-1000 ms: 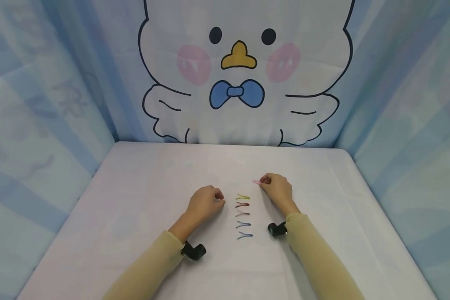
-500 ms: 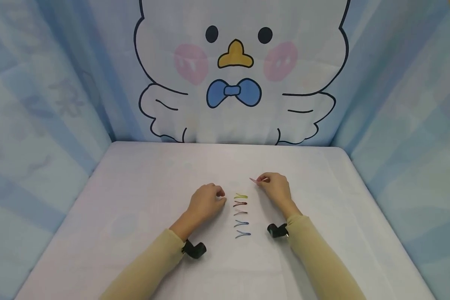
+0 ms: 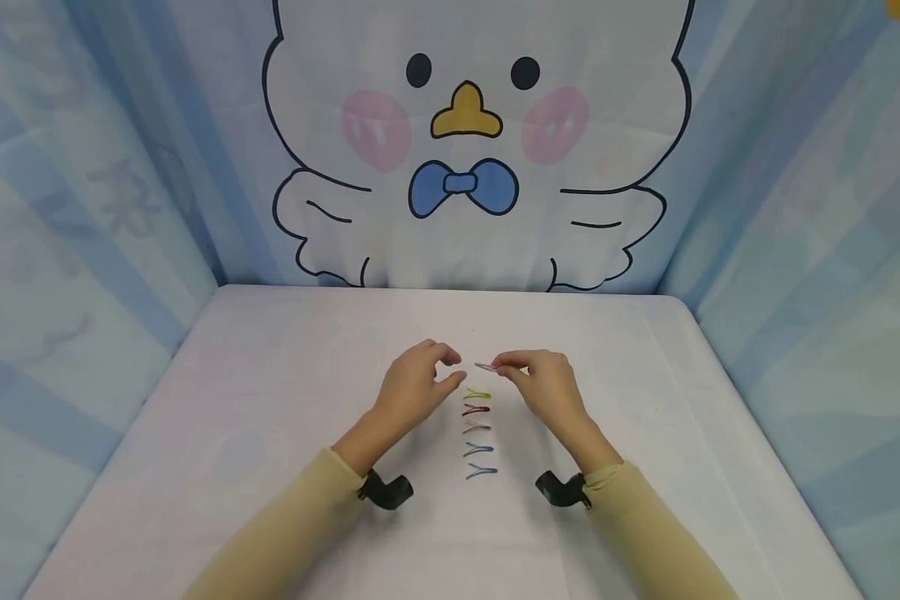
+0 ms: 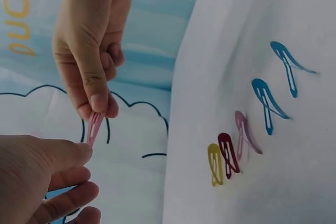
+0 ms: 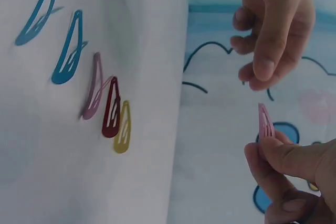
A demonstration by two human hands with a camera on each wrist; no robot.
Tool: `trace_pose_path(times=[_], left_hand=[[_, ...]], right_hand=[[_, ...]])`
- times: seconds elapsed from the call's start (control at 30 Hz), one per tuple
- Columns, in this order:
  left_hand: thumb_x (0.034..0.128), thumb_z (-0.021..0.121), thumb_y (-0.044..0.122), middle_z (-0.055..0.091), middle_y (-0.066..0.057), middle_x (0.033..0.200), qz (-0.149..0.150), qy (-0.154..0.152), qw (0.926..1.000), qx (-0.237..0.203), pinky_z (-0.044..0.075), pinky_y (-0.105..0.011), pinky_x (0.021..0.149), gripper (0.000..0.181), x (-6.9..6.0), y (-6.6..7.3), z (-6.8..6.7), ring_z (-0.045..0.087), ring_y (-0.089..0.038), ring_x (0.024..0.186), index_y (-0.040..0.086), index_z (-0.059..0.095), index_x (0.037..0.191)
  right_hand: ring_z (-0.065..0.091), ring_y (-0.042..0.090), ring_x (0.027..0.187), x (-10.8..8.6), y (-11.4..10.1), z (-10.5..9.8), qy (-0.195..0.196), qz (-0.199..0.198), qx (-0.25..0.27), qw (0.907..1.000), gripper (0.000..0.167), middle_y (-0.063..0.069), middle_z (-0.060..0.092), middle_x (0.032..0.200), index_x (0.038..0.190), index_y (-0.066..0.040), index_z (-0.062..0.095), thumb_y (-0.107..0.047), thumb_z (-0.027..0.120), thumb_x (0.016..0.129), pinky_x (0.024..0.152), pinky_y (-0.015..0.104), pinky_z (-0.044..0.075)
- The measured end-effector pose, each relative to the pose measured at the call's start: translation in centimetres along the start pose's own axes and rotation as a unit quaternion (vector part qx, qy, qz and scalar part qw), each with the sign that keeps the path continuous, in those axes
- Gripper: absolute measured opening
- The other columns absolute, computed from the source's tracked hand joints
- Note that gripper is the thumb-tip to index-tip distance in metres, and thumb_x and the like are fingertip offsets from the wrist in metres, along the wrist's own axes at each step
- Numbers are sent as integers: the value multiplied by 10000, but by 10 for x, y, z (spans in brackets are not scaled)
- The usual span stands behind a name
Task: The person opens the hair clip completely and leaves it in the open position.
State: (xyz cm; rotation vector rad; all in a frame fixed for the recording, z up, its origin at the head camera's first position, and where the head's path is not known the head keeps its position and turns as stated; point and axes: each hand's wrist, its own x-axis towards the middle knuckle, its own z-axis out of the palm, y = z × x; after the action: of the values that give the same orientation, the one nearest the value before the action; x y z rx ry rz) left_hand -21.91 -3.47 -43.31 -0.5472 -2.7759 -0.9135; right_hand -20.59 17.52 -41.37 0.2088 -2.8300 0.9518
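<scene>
A pink snap hair clip [image 5: 266, 129] is pinched between the thumb and fingers of my right hand [image 3: 551, 387], held above the table. Facing it from the left, my left hand [image 3: 412, 387] has its thumb and forefinger spread apart. The right wrist view shows a gap between the left fingertips and the clip's narrow end. Below the hands, a column of popped-open hair clips lies on the table: a yellow clip [image 5: 121, 147] farthest away, then a dark red clip [image 5: 109, 130], a pink clip [image 5: 90, 112], a blue clip [image 5: 64, 76] and another blue clip [image 5: 23, 39] nearest.
A white cloth covers the table [image 3: 307, 350]. Behind it hangs a curtain [image 3: 465, 242] with a cartoon bird in a blue bow tie, and blue curtains [image 3: 67, 250] stand along both sides. A black wrist camera [image 3: 388, 492] sits at each sleeve cuff.
My right hand has brought the pink clip left, toward the left hand. The left hand has risen slightly away from me and its thumb and forefinger have spread wider. The column of clips stays put.
</scene>
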Motion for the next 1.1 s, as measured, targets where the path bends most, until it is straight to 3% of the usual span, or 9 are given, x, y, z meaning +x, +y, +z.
trace_pose_path(times=[0.1,0.2,0.37,0.57,0.83,0.97,1.1], left_hand=[[936,782,319,725,12,1055,331,168,9993,-79,517,-287,719,227,-1,8,-8,602,-144,829,160,742,1094],[933,786,303,722,33,982,684,336,9969,-219,472,-254,670,171,-3,16,-16,563,-129,783,168,751,1032],[911,811,273,714,47,902,1057,632,9914,-445,447,-255,643,137,-6,25,-27,579,-179,750,158,748,950],[901,821,277,725,41,904,1157,717,9894,-499,457,-254,649,152,-8,29,-32,570,-160,742,151,745,939],[897,826,252,720,29,887,1394,1106,9823,-579,470,-266,654,153,-8,29,-34,550,-139,723,135,729,918],[903,821,246,704,36,874,1373,1197,9816,-580,447,-262,632,150,-9,31,-33,511,-120,699,137,718,905],[907,816,209,675,30,835,1309,1339,9796,-723,423,-249,597,149,-11,33,-30,477,-105,658,122,700,871]], right_hand=[[574,178,729,-8,-11,-8,124,-351,-111,9992,137,64,796,1062,1056,-172,830,-214,746,956,608,291,400],[490,165,661,-14,-19,-16,264,-597,-212,9976,126,60,799,1040,1027,-187,839,-229,767,932,563,284,331],[613,193,785,-22,-26,-26,491,-872,-201,9948,111,21,804,1002,998,-187,842,-220,792,904,673,319,422],[632,218,814,-27,-31,-31,771,-1104,-54,9909,108,13,804,971,975,-167,840,-197,816,874,709,344,440],[619,209,772,-27,-37,-33,936,-1131,-75,9891,109,22,801,923,959,-129,827,-207,825,883,684,338,412],[653,230,803,-27,-39,-32,1105,-1127,-28,9875,90,21,798,911,945,-117,817,-179,830,882,732,380,457],[670,237,787,-29,-41,-24,1478,-1363,-18,9796,95,51,785,883,930,-71,789,-135,833,876,752,406,492]])
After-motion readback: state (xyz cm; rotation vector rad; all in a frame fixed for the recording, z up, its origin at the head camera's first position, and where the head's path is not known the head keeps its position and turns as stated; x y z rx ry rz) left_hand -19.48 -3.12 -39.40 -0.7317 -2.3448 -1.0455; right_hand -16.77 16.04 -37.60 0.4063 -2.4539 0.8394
